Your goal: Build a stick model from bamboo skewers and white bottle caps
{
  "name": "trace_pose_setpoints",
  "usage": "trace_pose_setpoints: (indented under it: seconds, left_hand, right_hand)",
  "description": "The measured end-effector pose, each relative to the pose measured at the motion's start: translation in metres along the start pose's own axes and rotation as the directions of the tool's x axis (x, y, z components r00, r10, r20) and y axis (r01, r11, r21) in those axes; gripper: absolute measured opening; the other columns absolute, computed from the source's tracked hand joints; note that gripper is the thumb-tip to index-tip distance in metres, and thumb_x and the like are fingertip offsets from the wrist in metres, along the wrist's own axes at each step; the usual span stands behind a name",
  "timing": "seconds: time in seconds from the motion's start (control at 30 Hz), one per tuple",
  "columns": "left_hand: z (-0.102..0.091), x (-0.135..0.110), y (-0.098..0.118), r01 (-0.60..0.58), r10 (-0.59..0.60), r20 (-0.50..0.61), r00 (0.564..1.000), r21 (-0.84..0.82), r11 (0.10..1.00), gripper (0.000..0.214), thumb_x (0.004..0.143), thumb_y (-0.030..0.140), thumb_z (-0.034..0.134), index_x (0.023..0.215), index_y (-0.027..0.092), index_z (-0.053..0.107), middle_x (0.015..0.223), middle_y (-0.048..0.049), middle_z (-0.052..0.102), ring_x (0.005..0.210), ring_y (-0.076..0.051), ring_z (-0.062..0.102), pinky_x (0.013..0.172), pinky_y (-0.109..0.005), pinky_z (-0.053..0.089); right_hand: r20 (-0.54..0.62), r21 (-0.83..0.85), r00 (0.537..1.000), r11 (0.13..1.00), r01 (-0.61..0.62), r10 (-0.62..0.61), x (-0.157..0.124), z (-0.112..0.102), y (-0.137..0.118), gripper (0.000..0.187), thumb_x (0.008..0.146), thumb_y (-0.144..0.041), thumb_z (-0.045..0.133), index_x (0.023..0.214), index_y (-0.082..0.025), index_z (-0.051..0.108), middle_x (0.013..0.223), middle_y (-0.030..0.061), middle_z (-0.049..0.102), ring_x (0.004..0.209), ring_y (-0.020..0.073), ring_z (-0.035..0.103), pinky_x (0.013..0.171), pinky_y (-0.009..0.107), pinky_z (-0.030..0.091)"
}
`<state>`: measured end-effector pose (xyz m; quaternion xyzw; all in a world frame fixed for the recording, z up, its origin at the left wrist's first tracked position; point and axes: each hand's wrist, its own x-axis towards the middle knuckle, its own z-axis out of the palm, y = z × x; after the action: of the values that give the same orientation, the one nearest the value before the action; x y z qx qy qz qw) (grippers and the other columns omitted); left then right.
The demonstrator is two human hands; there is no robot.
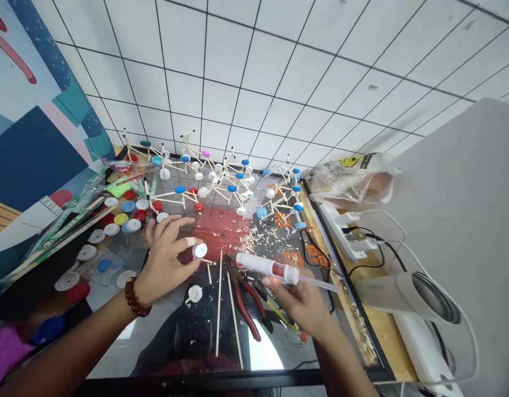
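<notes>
A white bottle cap (200,251) is pinched between the thumb and a finger of my left hand (163,267), its other fingers spread out behind. My right hand (306,303) is closed round a white hot glue gun (258,263) with a red part. Its front end points left at the cap, a short gap away, and a clear glue stick (326,284) sticks out at the back. Below the gun lie red-handled pliers (243,303) and thin wooden sticks (218,314). Another white cap (195,293) with a short stick lies nearer me.
Several stick-and-cap models (232,188) stand along the back. Loose bottle caps (121,219) and packaged sticks (68,215) are on the left. Wood chips (258,242) litter the middle. A power strip (341,231) with cables and a plastic bag (353,182) lie at right.
</notes>
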<state>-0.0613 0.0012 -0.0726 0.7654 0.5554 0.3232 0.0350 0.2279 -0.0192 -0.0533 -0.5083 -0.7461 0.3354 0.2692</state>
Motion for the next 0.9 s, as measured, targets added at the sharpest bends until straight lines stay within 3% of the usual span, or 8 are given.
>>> trace_pose_setpoints:
  seconds: [0.23, 0.43, 0.53, 0.63, 0.73, 0.9]
  left_hand:
    - [0.007, -0.004, -0.015, 0.036, -0.027, 0.048, 0.998, -0.178, 0.983, 0.019, 0.077, 0.026, 0.071, 0.096, 0.027, 0.073, 0.114, -0.0052, 0.063, 0.110, -0.026, 0.055, 0.099, -0.049, 0.038]
    - [0.002, -0.012, -0.015, 0.066, -0.054, 0.053, 0.997, -0.274, 0.959, 0.020, 0.077, 0.026, 0.072, 0.096, 0.027, 0.072, 0.105, -0.0042, 0.064, 0.105, -0.024, 0.056, 0.095, -0.045, 0.042]
    - [0.000, -0.015, -0.015, 0.057, -0.046, 0.050, 0.998, -0.260, 0.964, 0.019, 0.076, 0.025, 0.072, 0.095, 0.026, 0.072, 0.102, -0.0043, 0.064, 0.103, -0.024, 0.056, 0.092, -0.044, 0.042]
    - [0.004, -0.014, -0.013, 0.034, -0.029, 0.031, 0.999, -0.186, 0.982, 0.017, 0.075, 0.025, 0.073, 0.093, 0.027, 0.072, 0.103, -0.0043, 0.064, 0.104, -0.025, 0.055, 0.096, -0.047, 0.037]
    - [0.015, -0.002, -0.009, 0.037, -0.028, 0.082, 0.996, -0.121, 0.992, 0.015, 0.076, 0.026, 0.072, 0.090, 0.028, 0.074, 0.101, -0.0036, 0.066, 0.105, -0.026, 0.054, 0.101, -0.052, 0.029]
    - [0.044, 0.016, -0.007, 0.104, -0.088, 0.186, 0.979, -0.080, 0.991, 0.017, 0.074, 0.028, 0.072, 0.091, 0.029, 0.075, 0.100, -0.0031, 0.067, 0.107, -0.028, 0.053, 0.104, -0.058, 0.022]
  right_hand:
    - [-0.140, 0.042, 0.969, 0.979, -0.199, 0.203, 0.002, -0.006, 0.053, 0.033, 0.087, -0.048, 0.060, 0.096, -0.017, 0.062, 0.079, 0.0035, 0.065, 0.069, 0.0180, 0.057, 0.061, 0.028, 0.045]
    - [-0.252, -0.020, 0.940, 0.970, -0.244, 0.231, -0.004, 0.000, 0.080, 0.037, 0.086, -0.050, 0.059, 0.098, -0.016, 0.062, 0.076, 0.0029, 0.063, 0.066, 0.0177, 0.056, 0.060, 0.028, 0.043]
    - [-0.285, 0.001, 0.931, 0.972, -0.236, 0.226, -0.010, 0.002, 0.077, 0.036, 0.087, -0.050, 0.059, 0.094, -0.015, 0.062, 0.075, 0.0031, 0.062, 0.067, 0.0183, 0.056, 0.061, 0.029, 0.043]
    - [-0.248, 0.043, 0.949, 0.981, -0.190, 0.195, -0.013, 0.003, 0.059, 0.034, 0.090, -0.048, 0.056, 0.096, -0.015, 0.063, 0.081, 0.0046, 0.065, 0.073, 0.0196, 0.059, 0.066, 0.029, 0.045]
    - [-0.164, 0.020, 0.979, 0.992, -0.123, 0.124, -0.008, 0.006, 0.039, 0.031, 0.092, -0.044, 0.053, 0.099, -0.016, 0.063, 0.087, 0.0053, 0.066, 0.077, 0.0202, 0.061, 0.070, 0.030, 0.046]
    - [-0.142, -0.102, 0.988, 0.993, -0.067, 0.052, 0.015, 0.012, 0.023, 0.028, 0.094, -0.043, 0.050, 0.096, -0.017, 0.060, 0.083, 0.0042, 0.064, 0.075, 0.0192, 0.059, 0.069, 0.029, 0.044]
